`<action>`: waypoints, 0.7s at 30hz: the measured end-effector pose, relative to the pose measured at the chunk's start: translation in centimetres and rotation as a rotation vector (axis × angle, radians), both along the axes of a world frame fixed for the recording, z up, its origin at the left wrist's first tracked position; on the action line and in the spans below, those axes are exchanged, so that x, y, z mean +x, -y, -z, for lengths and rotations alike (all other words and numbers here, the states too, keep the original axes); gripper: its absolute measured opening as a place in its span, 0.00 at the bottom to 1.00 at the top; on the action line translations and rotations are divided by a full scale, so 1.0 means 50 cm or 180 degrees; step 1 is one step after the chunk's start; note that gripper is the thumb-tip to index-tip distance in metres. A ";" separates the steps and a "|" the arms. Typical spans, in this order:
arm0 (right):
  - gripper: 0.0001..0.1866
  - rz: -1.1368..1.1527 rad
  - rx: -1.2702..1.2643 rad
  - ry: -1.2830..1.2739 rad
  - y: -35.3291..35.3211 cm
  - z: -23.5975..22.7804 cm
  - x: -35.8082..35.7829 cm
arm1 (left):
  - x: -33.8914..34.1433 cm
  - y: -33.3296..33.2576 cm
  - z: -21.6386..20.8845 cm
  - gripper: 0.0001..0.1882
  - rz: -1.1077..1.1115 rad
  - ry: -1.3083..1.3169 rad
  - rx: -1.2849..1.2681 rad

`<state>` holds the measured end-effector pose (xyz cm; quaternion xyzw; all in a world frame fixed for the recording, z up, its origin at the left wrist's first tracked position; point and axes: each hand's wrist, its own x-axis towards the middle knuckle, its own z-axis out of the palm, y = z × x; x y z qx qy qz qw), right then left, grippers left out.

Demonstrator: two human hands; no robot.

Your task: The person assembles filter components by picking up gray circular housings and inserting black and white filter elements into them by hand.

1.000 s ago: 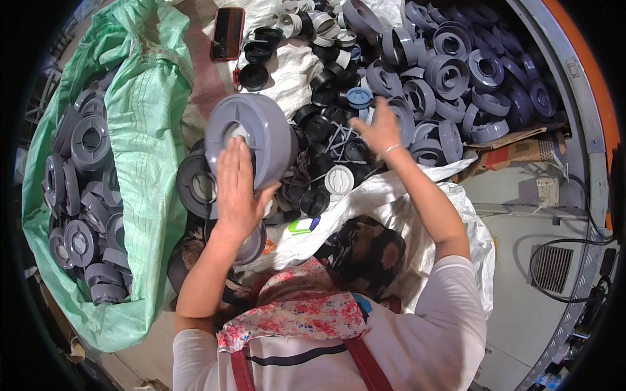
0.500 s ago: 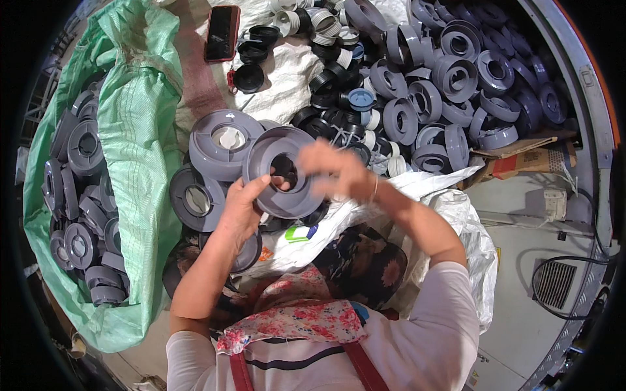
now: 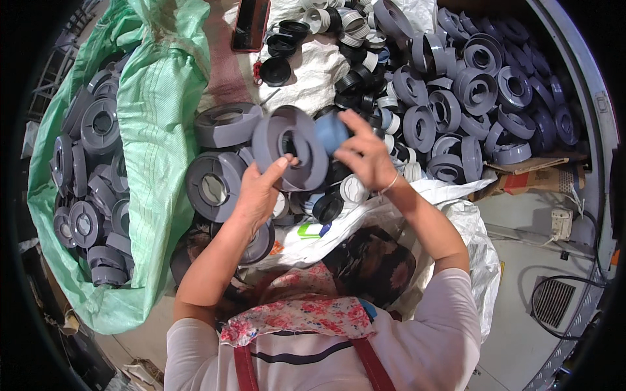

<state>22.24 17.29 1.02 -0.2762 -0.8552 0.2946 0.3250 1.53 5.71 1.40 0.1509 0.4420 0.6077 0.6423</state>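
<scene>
My left hand [image 3: 259, 190] grips a grey plastic ring [image 3: 263, 144] by its lower edge, the thumb on its face and fingertips showing at the centre hole. The ring is tilted, its hollow turned to the right. Just right of it, my right hand [image 3: 370, 159] holds a round blue plastic cap [image 3: 331, 133], slightly blurred, between its fingers. Left of the held ring, another grey ring [image 3: 228, 132] leans at an angle. A grey ring with a pale centre [image 3: 191, 179] rests below that one. Under the hands lie a black cap [image 3: 327, 209] and a white cap [image 3: 353, 189].
A green woven sack [image 3: 160, 215] on the left holds several grey rings [image 3: 101, 124]. Grey rings [image 3: 475, 90] are heaped at the far right beside black and white caps [image 3: 349, 81]. A phone [image 3: 250, 26] lies at the back. Cardboard [image 3: 531, 176] sits right, near a black cable [image 3: 536, 300].
My right hand, blurred against the ring before, is now apart from it with a blue cap. The held ring has turned rightward. The ring left of it has tipped. The whole view has shifted slightly.
</scene>
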 end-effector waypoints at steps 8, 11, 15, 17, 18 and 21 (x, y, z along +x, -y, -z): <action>0.39 -0.0133 -0.0399 0.1561 0.077 -0.119 -0.069 | 0.005 0.034 -0.026 0.25 0.0603 0.0195 0.0136; 0.38 -0.0464 0.0070 0.1723 0.090 -0.122 -0.065 | -0.010 0.036 -0.053 0.24 0.0899 0.0178 0.0039; 0.39 -0.1010 0.1528 0.1899 0.099 -0.109 -0.055 | -0.027 0.036 -0.056 0.22 0.1303 0.0153 -0.0064; 0.40 -0.1138 0.1366 0.1630 0.088 -0.109 -0.048 | -0.021 0.040 -0.055 0.22 0.1239 0.0347 0.0010; 0.40 -0.1178 0.1313 0.1540 0.086 -0.113 -0.046 | -0.016 0.043 -0.055 0.21 0.1201 0.0440 0.0048; 0.40 -0.1149 0.0660 0.1421 0.092 -0.109 -0.045 | 0.007 0.055 -0.045 0.21 0.0867 0.0467 -0.0007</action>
